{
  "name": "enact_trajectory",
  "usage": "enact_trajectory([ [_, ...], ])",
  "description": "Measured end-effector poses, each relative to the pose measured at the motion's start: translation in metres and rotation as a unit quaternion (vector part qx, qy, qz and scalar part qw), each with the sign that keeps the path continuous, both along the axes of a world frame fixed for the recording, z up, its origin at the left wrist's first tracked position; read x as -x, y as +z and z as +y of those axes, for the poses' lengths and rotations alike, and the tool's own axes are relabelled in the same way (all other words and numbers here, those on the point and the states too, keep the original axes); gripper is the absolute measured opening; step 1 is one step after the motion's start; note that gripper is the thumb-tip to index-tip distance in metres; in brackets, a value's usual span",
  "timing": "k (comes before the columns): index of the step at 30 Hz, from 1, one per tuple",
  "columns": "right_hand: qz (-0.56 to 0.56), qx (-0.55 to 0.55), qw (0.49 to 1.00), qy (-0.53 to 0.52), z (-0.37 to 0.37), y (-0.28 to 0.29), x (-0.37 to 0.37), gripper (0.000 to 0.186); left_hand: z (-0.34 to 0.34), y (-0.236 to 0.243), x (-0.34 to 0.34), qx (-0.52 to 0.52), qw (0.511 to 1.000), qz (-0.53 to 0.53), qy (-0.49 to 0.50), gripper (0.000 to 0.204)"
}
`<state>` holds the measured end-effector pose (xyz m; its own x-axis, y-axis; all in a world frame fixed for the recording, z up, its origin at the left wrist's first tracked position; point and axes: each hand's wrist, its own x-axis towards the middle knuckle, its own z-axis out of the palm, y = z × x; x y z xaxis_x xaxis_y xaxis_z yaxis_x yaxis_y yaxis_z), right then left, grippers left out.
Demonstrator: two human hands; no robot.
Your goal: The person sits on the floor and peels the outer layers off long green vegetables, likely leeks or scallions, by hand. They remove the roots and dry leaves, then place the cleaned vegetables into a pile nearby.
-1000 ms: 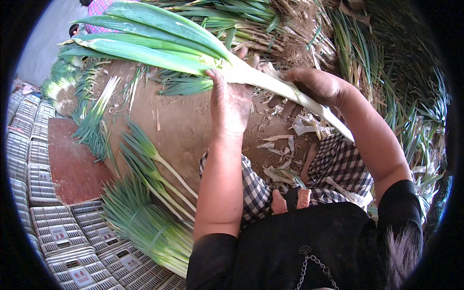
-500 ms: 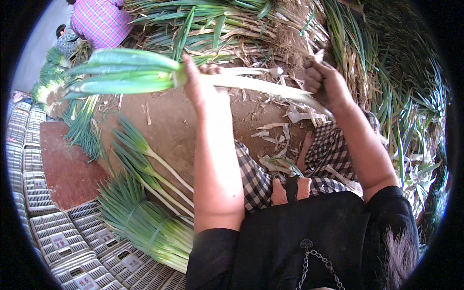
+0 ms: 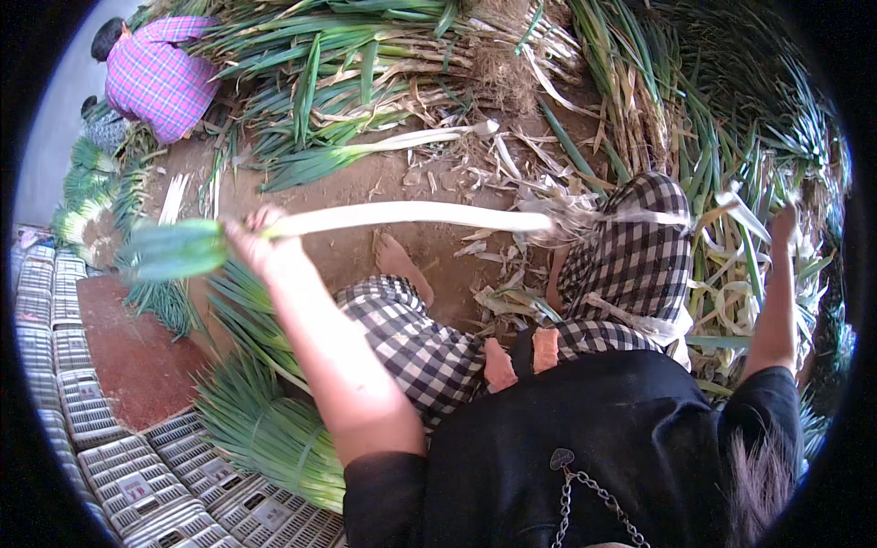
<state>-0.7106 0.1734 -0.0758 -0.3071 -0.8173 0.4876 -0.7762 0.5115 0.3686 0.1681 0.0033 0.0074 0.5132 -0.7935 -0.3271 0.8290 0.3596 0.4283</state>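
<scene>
Gripping one long leek [image 3: 402,216] at nine o'clock, left hand [image 3: 256,239] closing tight round its white stalk, green leaves trailing left over grey crates [image 3: 110,438]. Lying cut beside the left knee: one leek bundle [image 3: 265,420]. Reaching out at three o'clock, right hand [image 3: 784,224], grip impossible to tell.

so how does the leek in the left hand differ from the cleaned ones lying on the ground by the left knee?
The leek in the left hand is single and held level in the air; the bundle of leeks lies stacked on the ground. The held leek's leaf end is blurred; the bundle's leaf tips are sharp. The held leek has ragged husk strips hanging at its root end; the bundle looks tidy. Both have white stalks and green leaves.
</scene>
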Motion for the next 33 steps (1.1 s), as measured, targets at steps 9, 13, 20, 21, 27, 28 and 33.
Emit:
enact_trajectory([
  [9,-0.134,-0.092,0.986,-0.040,0.028,0.043,-0.161,0.052,0.001,0.016,0.045,0.222,0.955,0.032,-0.192,0.037],
  [13,-0.527,-0.220,0.770,0.284,-0.051,0.101,-0.416,0.047,0.004,0.007,0.057,0.299,0.912,0.071,-0.271,0.034],
  [20,-0.779,-0.457,0.349,0.250,-0.050,0.093,-0.547,0.043,-0.005,0.011,0.075,0.377,0.857,0.146,-0.320,0.053],
  [21,-0.763,-0.443,0.386,0.269,-0.048,0.090,-0.550,0.041,-0.005,0.008,0.075,0.317,0.895,0.103,-0.298,0.058],
  [27,-0.546,-0.293,0.669,0.409,-0.037,0.057,-0.545,0.029,-0.009,0.006,0.074,-0.063,0.943,-0.307,-0.117,0.056],
  [28,-0.536,-0.304,0.666,0.420,-0.037,0.059,-0.547,0.030,-0.009,0.003,0.068,-0.048,0.958,-0.248,-0.135,0.054],
  [33,-0.531,-0.347,0.621,0.460,-0.044,0.067,-0.568,0.038,-0.012,-0.006,0.056,0.058,0.984,-0.090,-0.141,0.046],
])
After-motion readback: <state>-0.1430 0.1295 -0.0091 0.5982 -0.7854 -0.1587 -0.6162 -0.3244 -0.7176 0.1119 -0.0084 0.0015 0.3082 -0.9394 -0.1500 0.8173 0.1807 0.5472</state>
